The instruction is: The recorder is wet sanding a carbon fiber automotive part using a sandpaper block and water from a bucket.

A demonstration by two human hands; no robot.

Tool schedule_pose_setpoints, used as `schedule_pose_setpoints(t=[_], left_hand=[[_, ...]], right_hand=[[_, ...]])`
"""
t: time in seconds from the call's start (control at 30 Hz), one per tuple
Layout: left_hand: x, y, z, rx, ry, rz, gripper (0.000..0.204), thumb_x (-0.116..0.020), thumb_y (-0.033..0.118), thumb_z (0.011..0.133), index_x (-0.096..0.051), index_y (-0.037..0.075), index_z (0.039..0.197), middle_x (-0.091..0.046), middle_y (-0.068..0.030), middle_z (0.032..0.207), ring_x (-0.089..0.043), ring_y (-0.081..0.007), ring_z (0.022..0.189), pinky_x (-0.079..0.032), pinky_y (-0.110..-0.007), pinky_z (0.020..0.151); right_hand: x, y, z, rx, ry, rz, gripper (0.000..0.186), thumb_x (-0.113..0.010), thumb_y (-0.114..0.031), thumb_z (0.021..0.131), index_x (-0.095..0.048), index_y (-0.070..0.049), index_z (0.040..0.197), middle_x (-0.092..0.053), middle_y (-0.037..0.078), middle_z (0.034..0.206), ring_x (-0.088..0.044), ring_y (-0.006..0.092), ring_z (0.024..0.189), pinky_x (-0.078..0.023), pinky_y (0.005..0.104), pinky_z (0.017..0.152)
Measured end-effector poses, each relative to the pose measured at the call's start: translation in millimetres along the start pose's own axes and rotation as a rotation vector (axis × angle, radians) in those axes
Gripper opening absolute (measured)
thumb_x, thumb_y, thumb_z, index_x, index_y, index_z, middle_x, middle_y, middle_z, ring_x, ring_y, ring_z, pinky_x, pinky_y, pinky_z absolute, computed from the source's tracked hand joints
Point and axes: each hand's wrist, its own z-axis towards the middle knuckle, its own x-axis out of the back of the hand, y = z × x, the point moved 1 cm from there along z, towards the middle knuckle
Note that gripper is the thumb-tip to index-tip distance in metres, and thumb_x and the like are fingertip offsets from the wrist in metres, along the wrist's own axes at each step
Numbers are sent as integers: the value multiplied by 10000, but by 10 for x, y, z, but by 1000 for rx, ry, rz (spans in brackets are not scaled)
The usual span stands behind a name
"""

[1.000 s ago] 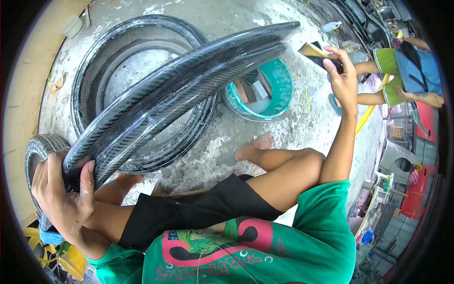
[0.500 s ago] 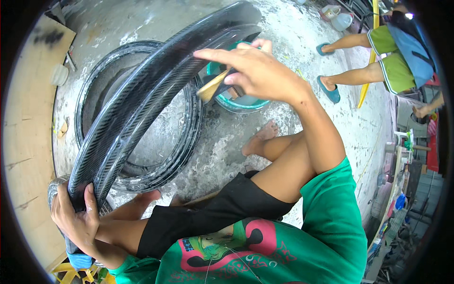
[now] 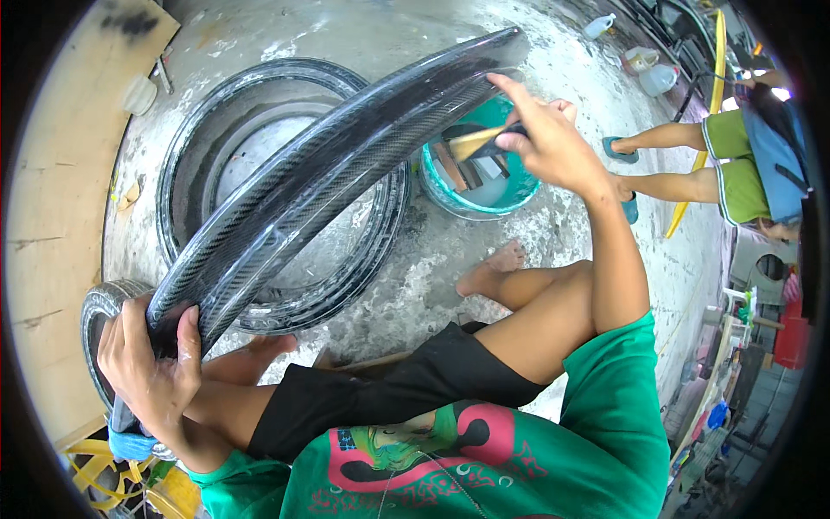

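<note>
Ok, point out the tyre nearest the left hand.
The small tyre, partly hidden behind the left hand; the large tyre lies farther off, crossed in view by the black curved part.

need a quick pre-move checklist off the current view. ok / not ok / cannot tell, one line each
1. Left hand gripping near end of carbon-fibre panel: ok.
2. Right hand holding tan-and-black piece: ok.
3. Right index fingertip pressing on panel: cannot tell; it shows at the edge near the far end, pressure unseen.
4. Panel clear of large black tire: cannot tell; it crosses in front, gap unreadable.
5. Teal bucket upright: ok.
6. Co-worker clear of panel: ok, standing off to the right.
</note>
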Motion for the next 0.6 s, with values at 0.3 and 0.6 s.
schedule_pose_setpoints(t=[0.3, 0.6], left_hand=[[-6, -15, 16, -6, 3, -1, 351, -761, 312, 832, -623, 7, 941, -624, -160, 736, -553, -369, 635, -419, -424, 611], [-53, 8, 5, -11, 23, -14, 348, -774, 297, 814, -634, 11, 954, -623, -153, 745, -560, -356, 643, -421, -417, 611]], right_hand=[[-172, -1350, -210, 298, 32, -92, 760, -656, -61, 818, -316, 138, 1468, -668, 154, 893, -617, 317, 921, -350, 566, 871], [-207, -1495, -261, 540, -32, -2, 724, -558, -52, 887, -310, -63, 1567, -629, 99, 864, -602, 263, 932, -379, 588, 910]])
